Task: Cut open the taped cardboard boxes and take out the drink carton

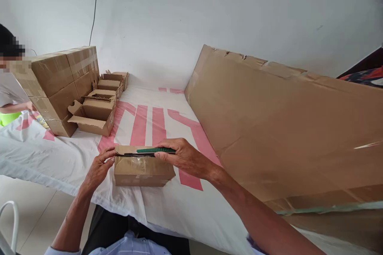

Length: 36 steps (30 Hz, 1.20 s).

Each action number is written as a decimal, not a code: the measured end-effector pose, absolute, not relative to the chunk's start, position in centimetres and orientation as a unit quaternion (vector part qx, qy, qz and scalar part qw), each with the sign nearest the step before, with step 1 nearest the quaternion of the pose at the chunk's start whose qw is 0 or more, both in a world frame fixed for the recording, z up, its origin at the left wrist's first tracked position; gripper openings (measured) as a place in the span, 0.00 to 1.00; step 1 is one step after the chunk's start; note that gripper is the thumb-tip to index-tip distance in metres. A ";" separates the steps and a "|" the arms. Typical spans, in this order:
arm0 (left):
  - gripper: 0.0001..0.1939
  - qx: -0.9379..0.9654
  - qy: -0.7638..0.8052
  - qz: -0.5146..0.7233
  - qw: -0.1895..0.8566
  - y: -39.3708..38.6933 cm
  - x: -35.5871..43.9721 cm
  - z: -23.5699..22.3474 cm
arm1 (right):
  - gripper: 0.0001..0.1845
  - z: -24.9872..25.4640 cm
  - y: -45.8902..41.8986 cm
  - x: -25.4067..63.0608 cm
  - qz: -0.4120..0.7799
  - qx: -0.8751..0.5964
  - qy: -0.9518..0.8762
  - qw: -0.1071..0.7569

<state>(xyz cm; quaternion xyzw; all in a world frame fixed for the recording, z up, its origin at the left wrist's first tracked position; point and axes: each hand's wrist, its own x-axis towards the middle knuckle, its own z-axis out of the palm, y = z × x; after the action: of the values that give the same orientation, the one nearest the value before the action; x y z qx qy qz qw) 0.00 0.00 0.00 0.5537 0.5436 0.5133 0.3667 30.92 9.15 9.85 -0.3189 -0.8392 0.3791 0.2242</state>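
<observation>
A taped cardboard box lies on the cloth-covered table right in front of me. My right hand is closed round a green-handled utility knife, which lies lengthwise along the top of the box. The knife's dark blade side points left, over the seam between the flaps. At the box's left end, my left hand rests its fingertips against the edge, fingers apart. Whether the blade is in the tape cannot be made out.
Open cardboard boxes stand in a row at the left, beside stacked taped boxes. A large cardboard sheet leans along the right side. Another person's hand shows at far left near a green basin. A plugged cord hangs down the wall.
</observation>
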 end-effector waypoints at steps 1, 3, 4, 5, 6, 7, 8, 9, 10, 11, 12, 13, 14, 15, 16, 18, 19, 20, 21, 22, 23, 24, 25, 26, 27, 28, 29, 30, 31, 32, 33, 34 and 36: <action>0.15 0.556 0.542 0.513 0.366 0.1 0.0 -0.1 | 0.15 9.9 9.3 30.7 0.372 -0.316 -0.846 0.215; 0.15 0.558 0.545 0.507 0.367 0.2 0.1 -0.4 | 0.15 10.0 9.6 30.3 0.359 -0.313 -0.856 0.201; 0.15 0.559 0.547 0.504 0.367 0.3 0.2 -0.4 | 0.15 10.1 9.7 30.1 0.353 -0.314 -0.859 0.197; 0.15 0.559 0.548 0.502 0.367 0.3 0.3 -0.5 | 0.15 10.2 9.8 30.0 0.348 -0.316 -0.861 0.194; 0.15 0.559 0.548 0.501 0.368 0.3 0.3 -0.5 | 0.14 10.4 9.8 29.8 0.342 -0.318 -0.863 0.192; 0.15 0.559 0.548 0.501 0.370 0.3 0.4 -0.4 | 0.14 10.6 9.9 29.7 0.337 -0.318 -0.866 0.188; 0.15 0.559 0.548 0.499 0.371 0.3 0.4 -0.3 | 0.14 10.8 9.9 29.6 0.332 -0.319 -0.869 0.183; 0.15 0.559 0.549 0.497 0.373 0.3 0.4 -0.3 | 0.13 11.0 9.9 29.5 0.328 -0.318 -0.872 0.178; 0.15 0.559 0.550 0.494 0.375 0.3 0.4 -0.2 | 0.13 11.3 9.8 29.4 0.325 -0.315 -0.875 0.173; 0.16 0.559 0.552 0.492 0.375 0.3 0.4 -0.1 | 0.13 11.5 9.8 29.3 0.323 -0.312 -0.877 0.170; 0.16 0.559 0.555 0.491 0.373 0.3 0.4 -0.1 | 0.12 11.8 9.8 29.3 0.321 -0.307 -0.880 0.168; 0.16 0.559 0.557 0.489 0.371 0.3 0.4 0.0 | 0.12 12.0 9.7 29.2 0.319 -0.302 -0.883 0.168; 0.16 0.559 0.559 0.488 0.370 0.3 0.4 0.0 | 0.12 12.1 9.7 29.1 0.316 -0.296 -0.886 0.166; 0.17 0.559 0.560 0.487 0.370 0.3 0.3 0.0 | 0.12 12.2 9.7 29.0 0.311 -0.292 -0.889 0.164; 0.17 0.559 0.560 0.486 0.371 0.3 0.3 0.0 | 0.12 12.3 9.8 28.9 0.305 -0.291 -0.892 0.162; 0.17 0.559 0.559 0.483 0.376 0.4 0.3 0.0 | 0.12 12.4 9.9 28.6 0.287 -0.293 -0.899 0.152; 0.17 0.560 0.558 0.481 0.378 0.4 0.3 0.0 | 0.12 12.4 9.9 28.4 0.274 -0.294 -0.904 0.144; 0.17 0.562 0.557 0.480 0.380 0.4 0.3 0.0 | 0.12 12.5 9.9 28.2 0.258 -0.294 -0.911 0.131; 0.17 0.564 0.554 0.478 0.382 0.4 0.3 0.0 | 0.12 12.7 9.9 27.8 0.239 -0.294 -0.918 0.114; 0.18 0.567 0.553 0.475 0.384 0.5 0.3 0.1 | 0.12 12.9 9.8 27.4 0.217 -0.295 -0.926 0.093; 0.18 0.569 0.552 0.471 0.387 0.5 0.3 0.1 | 0.12 13.3 9.7 27.0 0.194 -0.300 -0.932 0.070; 0.19 0.572 0.552 0.467 0.388 0.6 0.3 0.1 | 0.13 13.8 9.5 26.5 0.171 -0.306 -0.935 0.045; 0.20 0.574 0.552 0.462 0.390 0.6 0.3 0.1 | 0.14 14.3 9.3 26.0 0.150 -0.313 -0.938 0.020; 0.20 0.576 0.551 0.458 0.392 0.7 0.3 0.2 | 0.14 14.9 9.2 25.6 0.132 -0.318 -0.939 -0.005; 0.19 0.579 0.548 0.455 0.396 0.7 0.4 0.2 | 0.15 15.4 9.1 25.3 0.117 -0.319 -0.940 -0.027; 0.19 0.582 0.544 0.452 0.402 0.8 0.4 0.3 | 0.15 15.9 9.1 25.1 0.105 -0.319 -0.941 -0.044; 0.18 0.586 0.538 0.449 0.407 0.8 0.5 0.4 | 0.15 16.3 9.2 25.1 0.094 -0.318 -0.942 -0.058; 0.19 0.589 0.534 0.446 0.411 0.8 0.5 0.5 | 0.15 16.5 9.4 25.2 0.085 -0.317 -0.943 -0.065; 0.19 0.593 0.531 0.442 0.413 0.8 0.6 0.5 | 0.15 16.6 9.6 25.5 0.079 -0.316 -0.943 -0.065; 0.21 0.597 0.529 0.440 0.414 0.8 0.6 0.6 | 0.15 16.5 9.8 25.8 0.078 -0.316 -0.944 -0.060; 0.22 0.599 0.528 0.438 0.413 0.8 0.7 0.7 | 0.14 16.3 10.0 26.3 0.079 -0.316 -0.944 -0.050; 0.23 0.600 0.528 0.438 0.412 0.8 0.7 0.7 | 0.14 16.0 10.3 26.7 0.084 -0.315 -0.945 -0.035; 0.24 0.599 0.530 0.438 0.411 0.8 0.7 0.8 | 0.13 15.3 10.5 27.6 0.096 -0.311 -0.945 -0.009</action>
<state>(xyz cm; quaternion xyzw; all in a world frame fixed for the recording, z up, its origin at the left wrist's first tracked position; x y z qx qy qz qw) 0.69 0.83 0.84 0.5988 0.5296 0.4385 0.4107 27.60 10.54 15.26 -0.3114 -0.9454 0.0961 -0.0085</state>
